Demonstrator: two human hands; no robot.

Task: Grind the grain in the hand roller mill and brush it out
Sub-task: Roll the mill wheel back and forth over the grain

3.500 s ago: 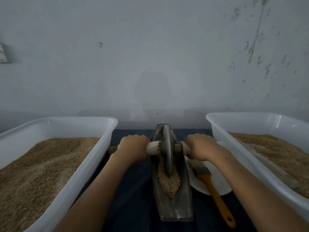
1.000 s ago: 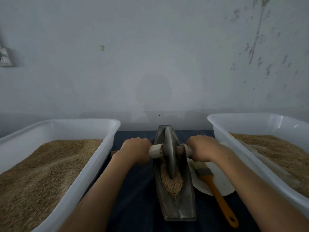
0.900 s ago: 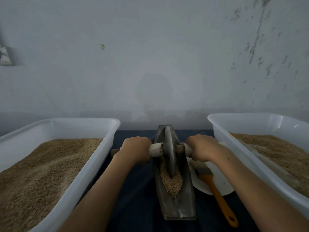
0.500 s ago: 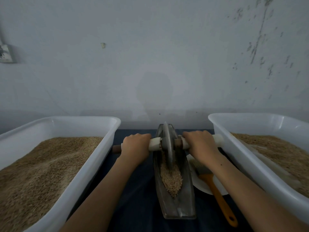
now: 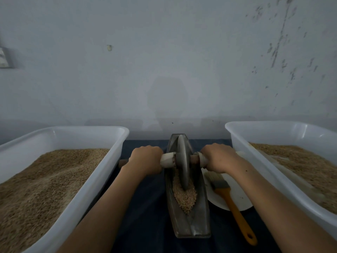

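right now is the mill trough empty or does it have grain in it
Not empty: a heap of grain lies in the trough, piled around the foot of the upright wheel.

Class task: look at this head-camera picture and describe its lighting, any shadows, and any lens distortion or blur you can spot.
Head view: dim, bluish, even light; a soft shadow falls on the wall above the mill trough; wide-angle bending curves the left tub and right tub outward; grain at the left edge smears, while the brush stays fairly sharp.
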